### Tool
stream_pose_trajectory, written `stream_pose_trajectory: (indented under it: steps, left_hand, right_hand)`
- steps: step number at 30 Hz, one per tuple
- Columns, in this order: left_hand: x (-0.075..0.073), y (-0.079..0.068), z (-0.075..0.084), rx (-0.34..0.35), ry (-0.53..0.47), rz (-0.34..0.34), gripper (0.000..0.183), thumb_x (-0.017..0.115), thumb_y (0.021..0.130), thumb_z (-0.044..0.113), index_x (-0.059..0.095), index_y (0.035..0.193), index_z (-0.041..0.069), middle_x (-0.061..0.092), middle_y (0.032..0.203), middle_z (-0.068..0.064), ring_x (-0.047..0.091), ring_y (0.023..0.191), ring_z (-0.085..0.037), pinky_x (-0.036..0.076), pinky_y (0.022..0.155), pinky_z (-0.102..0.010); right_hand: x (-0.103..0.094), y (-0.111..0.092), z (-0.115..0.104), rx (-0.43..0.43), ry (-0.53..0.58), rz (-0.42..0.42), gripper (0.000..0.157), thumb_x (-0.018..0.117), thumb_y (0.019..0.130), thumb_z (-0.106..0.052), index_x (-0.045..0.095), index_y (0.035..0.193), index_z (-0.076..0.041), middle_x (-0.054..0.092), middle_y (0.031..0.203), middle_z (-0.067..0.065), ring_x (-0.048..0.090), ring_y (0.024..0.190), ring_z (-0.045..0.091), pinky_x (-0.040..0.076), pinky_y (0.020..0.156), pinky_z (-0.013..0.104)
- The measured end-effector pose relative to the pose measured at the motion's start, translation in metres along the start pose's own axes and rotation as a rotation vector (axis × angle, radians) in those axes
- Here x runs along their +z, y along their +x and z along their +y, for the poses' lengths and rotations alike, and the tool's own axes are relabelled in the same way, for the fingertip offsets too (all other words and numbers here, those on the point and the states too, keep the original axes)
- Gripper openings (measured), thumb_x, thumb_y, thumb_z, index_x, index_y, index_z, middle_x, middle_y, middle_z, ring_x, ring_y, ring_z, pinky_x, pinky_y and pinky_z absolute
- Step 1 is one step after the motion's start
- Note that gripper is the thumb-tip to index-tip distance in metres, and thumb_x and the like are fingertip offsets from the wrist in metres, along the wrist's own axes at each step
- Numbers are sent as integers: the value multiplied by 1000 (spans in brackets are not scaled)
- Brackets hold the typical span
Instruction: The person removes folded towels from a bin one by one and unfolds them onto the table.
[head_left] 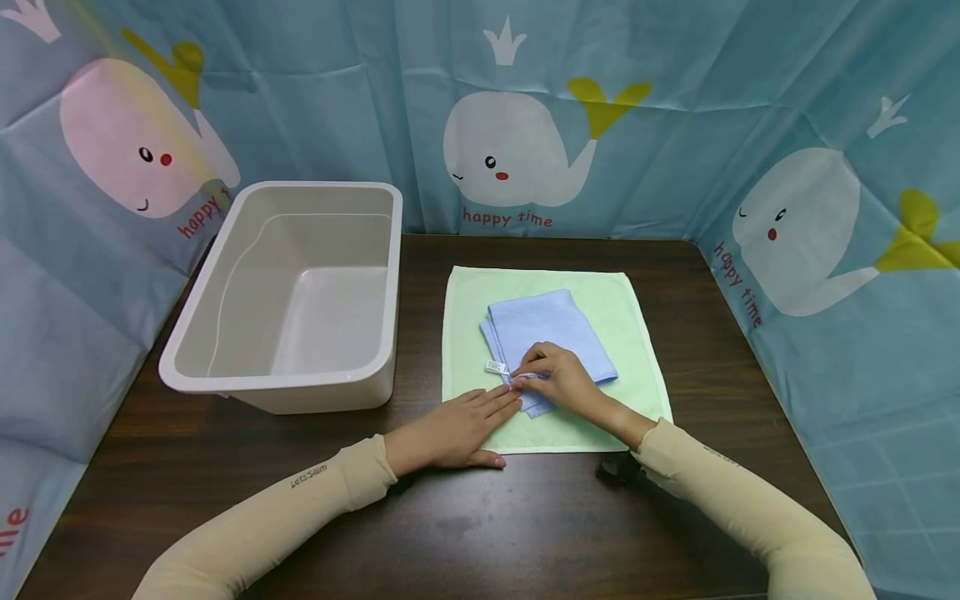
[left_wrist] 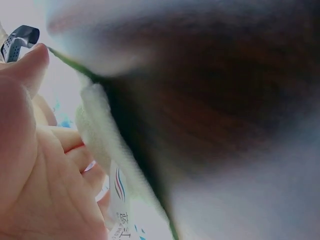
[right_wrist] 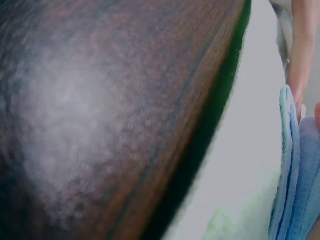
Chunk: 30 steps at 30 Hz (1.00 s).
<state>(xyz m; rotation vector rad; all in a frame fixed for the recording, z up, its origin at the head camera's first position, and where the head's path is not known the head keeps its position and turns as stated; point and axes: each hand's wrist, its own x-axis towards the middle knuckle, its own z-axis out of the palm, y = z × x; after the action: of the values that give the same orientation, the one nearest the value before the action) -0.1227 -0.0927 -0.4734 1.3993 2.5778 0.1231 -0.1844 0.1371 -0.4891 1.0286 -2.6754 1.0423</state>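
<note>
A bare beige tub (head_left: 288, 296) sits well left of the fingers. Left hand (head_left: 457, 425) lies flat, fingers together, on the green towel (head_left: 637, 333). Right hand (head_left: 555, 379) pinches the blue cloth (head_left: 543, 325) lying on it.

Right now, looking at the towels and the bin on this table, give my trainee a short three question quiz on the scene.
1. True or false: the blue cloth lies inside the beige bin.
2. Which hand pinches the near edge of the blue cloth? A) the left hand B) the right hand C) neither
3. Fill in: the blue cloth lies folded on top of the ____ towel.

Key:
1. False. It lies on the green towel, to the right of the bin, which shows nothing inside.
2. B. The left hand rests flat, fingers straight, on the towel's near left part.
3. Green.
</note>
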Motion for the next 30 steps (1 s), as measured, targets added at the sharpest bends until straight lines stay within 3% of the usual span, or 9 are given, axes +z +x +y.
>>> stream_pose_trajectory:
  steps: [9, 22, 30]
  left_hand:
    - [0, 0, 0, -1, -2, -3, 85, 42, 91, 62, 16, 152, 9, 14, 161, -5, 13, 150, -21, 24, 119, -41]
    - [0, -1, -2, 4, 2, -6, 84, 41, 91, 62, 16, 152, 9, 13, 161, -5, 14, 149, -22, 24, 119, -42]
    - [-3, -2, -3, 4, -24, -11, 83, 42, 91, 61, 15, 152, 10, 12, 161, -4, 15, 149, -23, 24, 119, -43]
  right_hand:
    - [-2, 1, 2, 3, 29, -28, 13, 73, 80, -22, 77, 92, -19, 64, 90, -8, 55, 86, 5, 45, 75, 22]
    - [-12, 3, 12, -36, 109, -189, 18, 65, 88, -15, 75, 103, -18, 65, 98, -4, 55, 93, 8, 45, 79, 22]
    - [-20, 2, 17, 52, 177, -209, 21, 70, 83, -6, 76, 96, -21, 72, 96, -7, 64, 96, 6, 50, 84, 19]
